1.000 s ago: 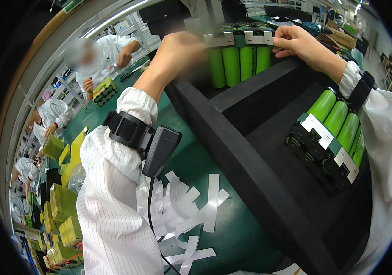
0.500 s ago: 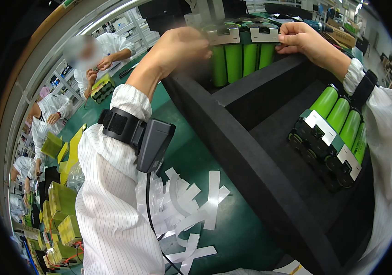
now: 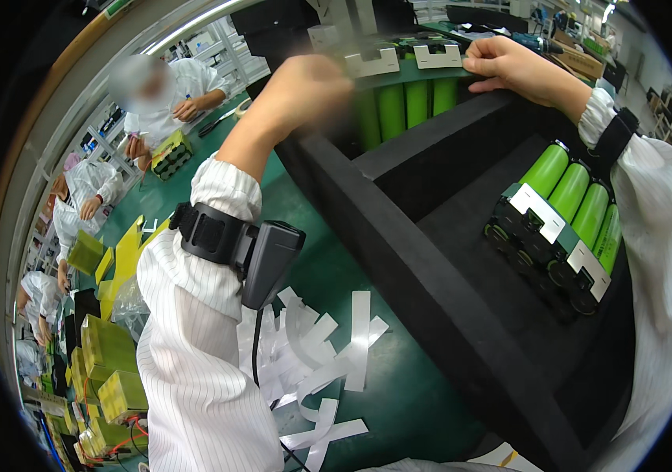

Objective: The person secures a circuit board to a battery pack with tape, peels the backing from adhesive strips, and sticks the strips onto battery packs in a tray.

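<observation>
At the far side of a black foam tray (image 3: 399, 244) stands a battery pack (image 3: 418, 102) of green cylindrical cells with silver metal plates along its top. A dark green strip (image 3: 410, 75) runs across the cells just under the plates. My right hand (image 3: 509, 67) is closed in a pinch at the right end of that strip. My left hand (image 3: 308, 93) is by the pack's left end, smeared by motion, its fingers hidden. A second battery pack (image 3: 560, 224) of the same kind lies tilted in the tray's near right compartment.
Cut white strips (image 3: 312, 362) lie heaped on the green table (image 3: 289, 193). Yellow-wrapped packs (image 3: 108, 346) with red and black wires line the left. Co-workers sit along that side; the nearest has a pack (image 3: 171, 155) and scissors (image 3: 222, 119) close by. A black foam wall bounds the tray.
My left hand has shifted slightly left and down. More of the dark green strip shows below the plates. My right hand stays at the pack's right end. The nearest co-worker's hands have moved apart.
</observation>
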`<action>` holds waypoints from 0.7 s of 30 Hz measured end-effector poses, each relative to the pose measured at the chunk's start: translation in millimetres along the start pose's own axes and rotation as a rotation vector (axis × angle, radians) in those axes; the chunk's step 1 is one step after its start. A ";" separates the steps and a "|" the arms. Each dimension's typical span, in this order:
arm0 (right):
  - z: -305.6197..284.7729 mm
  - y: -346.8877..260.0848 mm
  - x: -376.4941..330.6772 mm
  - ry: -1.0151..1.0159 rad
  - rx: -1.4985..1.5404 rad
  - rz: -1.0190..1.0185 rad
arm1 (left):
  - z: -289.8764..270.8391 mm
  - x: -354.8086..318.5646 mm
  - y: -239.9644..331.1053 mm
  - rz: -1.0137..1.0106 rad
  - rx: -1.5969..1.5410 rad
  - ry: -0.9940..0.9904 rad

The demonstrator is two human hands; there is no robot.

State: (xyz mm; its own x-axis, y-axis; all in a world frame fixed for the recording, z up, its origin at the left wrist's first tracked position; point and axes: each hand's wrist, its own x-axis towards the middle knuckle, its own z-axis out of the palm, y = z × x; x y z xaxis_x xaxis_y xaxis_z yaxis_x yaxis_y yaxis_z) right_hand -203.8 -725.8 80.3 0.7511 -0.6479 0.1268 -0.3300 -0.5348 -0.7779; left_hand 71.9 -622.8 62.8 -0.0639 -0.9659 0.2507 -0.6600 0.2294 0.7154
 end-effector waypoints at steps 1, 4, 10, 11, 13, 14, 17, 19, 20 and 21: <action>0.9 0.9 0.4 0.018 0.004 -0.021 | 0.6 -2.6 2.8 0.001 -0.034 0.042; 2.2 1.6 -0.2 0.033 0.018 -0.048 | 2.6 -3.0 2.2 0.015 -0.095 0.106; 3.5 4.0 -0.5 0.052 0.013 -0.042 | 4.7 -0.9 -6.2 0.085 -0.045 0.208; 3.1 5.7 -0.9 0.054 0.013 -0.043 | 6.2 1.3 -7.4 0.088 -0.049 0.203; 2.2 5.3 -0.8 0.055 0.016 -0.052 | 4.9 1.2 -6.9 0.115 -0.022 0.199; 1.7 5.5 -0.4 0.057 0.014 -0.047 | 4.8 1.3 -7.6 0.114 -0.022 0.200; 6.4 7.3 2.8 0.080 0.037 -0.066 | 3.6 -1.9 -7.5 0.107 -0.026 0.209; 8.4 4.7 2.3 0.099 0.061 -0.098 | -0.1 -5.4 -2.4 0.069 -0.026 0.152; 7.3 2.9 0.1 0.094 0.052 -0.092 | -0.8 -7.1 -0.3 0.063 -0.020 0.161; 6.1 2.4 -2.2 0.091 0.040 -0.081 | 1.7 -8.0 4.1 0.058 -0.027 0.152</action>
State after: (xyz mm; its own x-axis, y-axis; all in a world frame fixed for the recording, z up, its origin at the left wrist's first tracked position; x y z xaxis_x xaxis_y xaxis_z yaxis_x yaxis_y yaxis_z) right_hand -202.7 -722.3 74.5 0.7186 -0.6512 0.2441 -0.2461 -0.5664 -0.7865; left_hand 68.4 -614.4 62.6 0.0144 -0.9223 0.3863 -0.6378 0.2890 0.7139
